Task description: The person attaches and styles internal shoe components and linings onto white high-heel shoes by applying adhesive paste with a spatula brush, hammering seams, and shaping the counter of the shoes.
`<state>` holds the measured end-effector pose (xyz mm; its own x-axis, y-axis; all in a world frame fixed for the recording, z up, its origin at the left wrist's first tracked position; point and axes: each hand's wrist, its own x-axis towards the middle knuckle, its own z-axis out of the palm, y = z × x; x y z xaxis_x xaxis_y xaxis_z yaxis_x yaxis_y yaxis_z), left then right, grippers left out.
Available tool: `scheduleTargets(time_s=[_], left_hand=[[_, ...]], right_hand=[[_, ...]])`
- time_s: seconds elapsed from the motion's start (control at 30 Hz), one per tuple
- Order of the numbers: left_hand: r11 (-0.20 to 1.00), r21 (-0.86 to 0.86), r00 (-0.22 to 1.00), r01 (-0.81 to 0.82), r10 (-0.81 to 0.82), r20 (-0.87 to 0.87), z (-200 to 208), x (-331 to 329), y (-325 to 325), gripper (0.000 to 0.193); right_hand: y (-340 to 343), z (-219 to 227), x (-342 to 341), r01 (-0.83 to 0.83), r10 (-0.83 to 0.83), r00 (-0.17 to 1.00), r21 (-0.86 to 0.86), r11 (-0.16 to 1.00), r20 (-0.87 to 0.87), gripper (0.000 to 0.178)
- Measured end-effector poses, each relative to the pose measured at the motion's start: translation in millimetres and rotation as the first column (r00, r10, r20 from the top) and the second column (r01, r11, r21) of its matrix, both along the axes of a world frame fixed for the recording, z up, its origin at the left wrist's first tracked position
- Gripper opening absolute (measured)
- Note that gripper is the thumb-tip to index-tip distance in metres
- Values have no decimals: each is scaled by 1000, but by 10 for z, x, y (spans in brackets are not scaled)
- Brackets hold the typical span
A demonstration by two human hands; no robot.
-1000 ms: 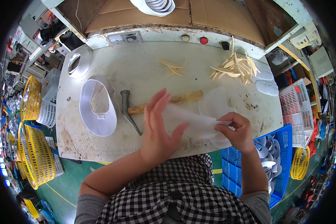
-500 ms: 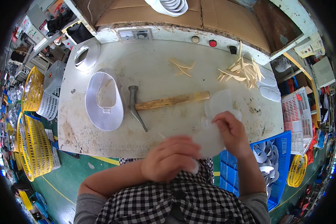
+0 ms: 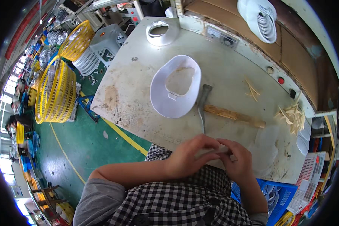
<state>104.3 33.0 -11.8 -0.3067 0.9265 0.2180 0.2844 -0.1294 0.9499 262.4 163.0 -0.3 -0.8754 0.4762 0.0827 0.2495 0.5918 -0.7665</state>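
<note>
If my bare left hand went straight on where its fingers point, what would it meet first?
Your left hand would probably meet your bare right hand first; they look almost touching, though depth is unclear.

Grainy wood, dull metal

Your hammer head (image 3: 203, 98) is dull grey metal, its handle (image 3: 235, 115) matt, grainy wood. The white shell (image 3: 175, 106) looks like smooth, faintly glossy plastic. Your worktop (image 3: 133, 83) is scuffed and stained; the thin sheets (image 3: 265, 147) look matt and translucent. You wear a matt checked cloth apron (image 3: 162, 199). The yellow baskets (image 3: 58, 94) are plastic.
</note>
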Motion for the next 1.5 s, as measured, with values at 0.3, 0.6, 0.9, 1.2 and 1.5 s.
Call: scheduleTargets(time_s=[0.3, 0.6, 0.9, 1.2, 1.5], left_hand=[[905, -294, 546, -307, -85, -833, -347, -1070, -365, 76], [939, -267, 749, -218, -15, -663, -413, -680, -617, 73], [919, -166, 861, -357, 254, -441, -317, -848, -624, 59], [832, -266, 863, -486, 505, 0, -577, -900, -556, 40], [805, -181, 805, -564, 586, 98, -489, -909, -469, 34]], right_hand=[[126, -482, -555, 46, -410, 888, -849, 526, -206, 14], [722, -382, -1085, 37, -663, 732, -963, 267, -156, 15], [-164, -428, -1172, -99, -210, 947, -840, 533, -245, 24], [-202, -602, -1232, 79, -141, 974, -313, 946, -180, 23], [-76, -504, -1237, 60, -75, 997, -380, 923, -27, 20]])
